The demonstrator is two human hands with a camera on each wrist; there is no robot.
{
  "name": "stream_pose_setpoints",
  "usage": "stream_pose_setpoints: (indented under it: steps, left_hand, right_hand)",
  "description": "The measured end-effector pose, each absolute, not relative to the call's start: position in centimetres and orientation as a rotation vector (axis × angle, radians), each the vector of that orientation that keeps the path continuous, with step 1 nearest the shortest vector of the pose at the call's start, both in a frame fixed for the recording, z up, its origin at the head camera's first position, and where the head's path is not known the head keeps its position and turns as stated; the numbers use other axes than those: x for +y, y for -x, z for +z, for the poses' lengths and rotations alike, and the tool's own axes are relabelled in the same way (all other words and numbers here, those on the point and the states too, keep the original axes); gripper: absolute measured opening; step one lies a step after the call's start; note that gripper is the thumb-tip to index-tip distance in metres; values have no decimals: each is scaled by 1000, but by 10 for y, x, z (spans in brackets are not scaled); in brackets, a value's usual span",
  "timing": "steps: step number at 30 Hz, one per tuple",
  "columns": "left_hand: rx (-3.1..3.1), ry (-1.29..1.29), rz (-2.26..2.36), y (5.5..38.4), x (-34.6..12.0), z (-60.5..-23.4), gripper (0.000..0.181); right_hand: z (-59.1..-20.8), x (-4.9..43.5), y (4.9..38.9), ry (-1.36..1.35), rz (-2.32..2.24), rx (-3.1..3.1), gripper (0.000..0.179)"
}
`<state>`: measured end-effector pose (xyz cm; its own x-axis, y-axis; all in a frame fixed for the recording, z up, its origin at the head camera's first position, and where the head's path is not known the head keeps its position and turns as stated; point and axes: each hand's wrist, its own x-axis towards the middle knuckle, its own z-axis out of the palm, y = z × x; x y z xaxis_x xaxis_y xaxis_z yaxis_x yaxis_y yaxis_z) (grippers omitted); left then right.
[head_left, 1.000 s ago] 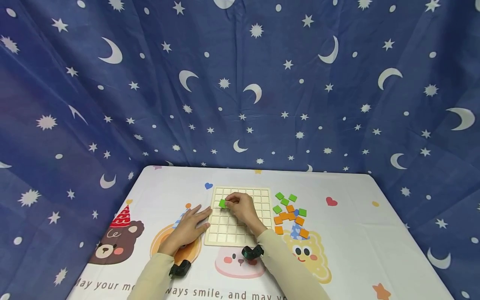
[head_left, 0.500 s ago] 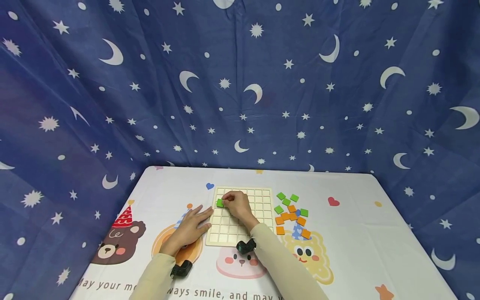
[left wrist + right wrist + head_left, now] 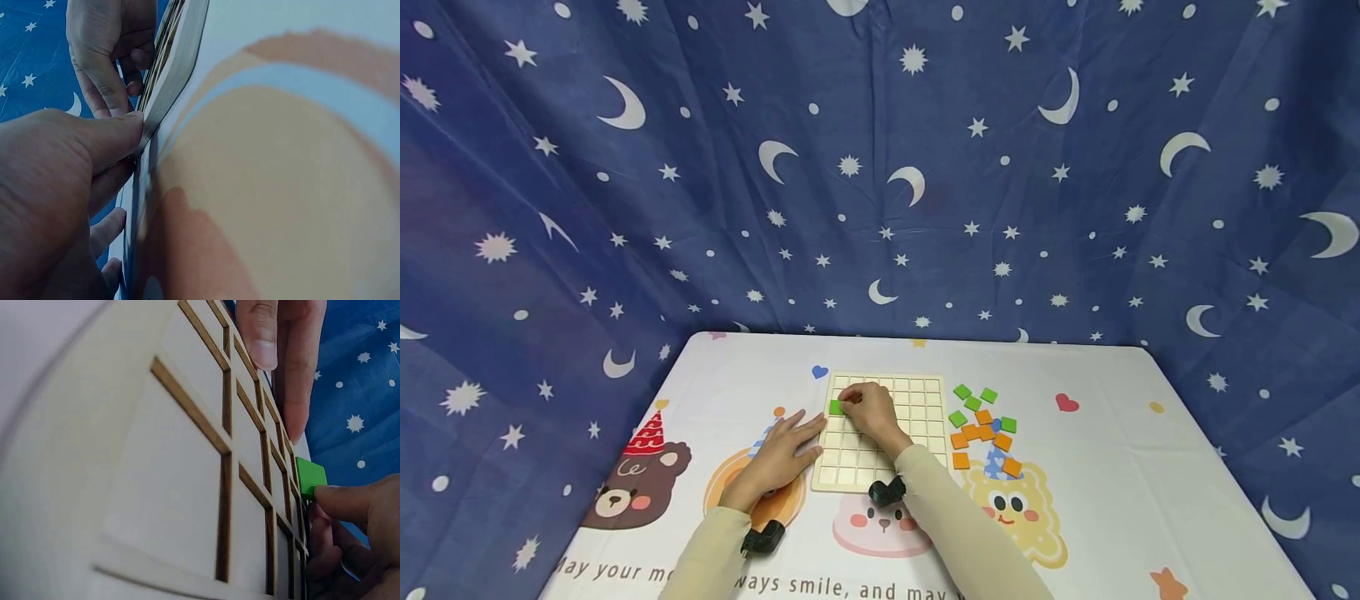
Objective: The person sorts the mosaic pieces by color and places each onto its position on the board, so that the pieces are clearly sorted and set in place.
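Note:
A pale wooden grid board [image 3: 852,476] lies flat on the table, with raised ribs between its square compartments. My right hand [image 3: 872,414] reaches over it and pinches a green square tile [image 3: 835,407] near the left edge, a few rows down from the far side. In the right wrist view the green tile [image 3: 311,477] stands tilted at the ribs, with the thumb against its lower end. My left hand [image 3: 781,456] lies on the table beside the board, fingers spread; its thumb [image 3: 122,132] and fingertips touch the board's left edge.
Right of the board several loose green tiles [image 3: 962,391] and orange tiles [image 3: 961,461] are scattered on the cloth. The white tablecloth [image 3: 1105,467] carries printed cartoon animals and lettering. A blue curtain [image 3: 880,167] with moons and stars hangs behind the table.
My right hand has moved a little left with the green tile, bringing it close to the board's left edge. The left hand stays where it was.

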<state>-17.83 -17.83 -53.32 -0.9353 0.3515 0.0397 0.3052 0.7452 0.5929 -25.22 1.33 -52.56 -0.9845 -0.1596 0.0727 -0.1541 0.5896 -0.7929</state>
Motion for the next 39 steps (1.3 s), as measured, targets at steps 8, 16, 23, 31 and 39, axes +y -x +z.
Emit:
stream_pose_setpoints:
  steps: [8,16,23,31,39]
  left_hand:
    - [2875,-551,946,178,-177,-533,52]
    - [2896,-569,952,178,-177,-533,52]
    - [2892,-555,979,177,-177,-532,51]
    - [2885,-551,956,178,-177,-534,51]
    - [2869,-559,951,180,-179,-535,52]
  right_hand:
    - [-523,14,251,271,-1295,2830,10]
    - [-520,14,251,313,-1233,2849,13]
    - [-519,15,251,364,-1209,2845,16]
    - [-512,23,250,395,-1409,2728,20]
    - [-488,29,242,401,-1491,2709,18]
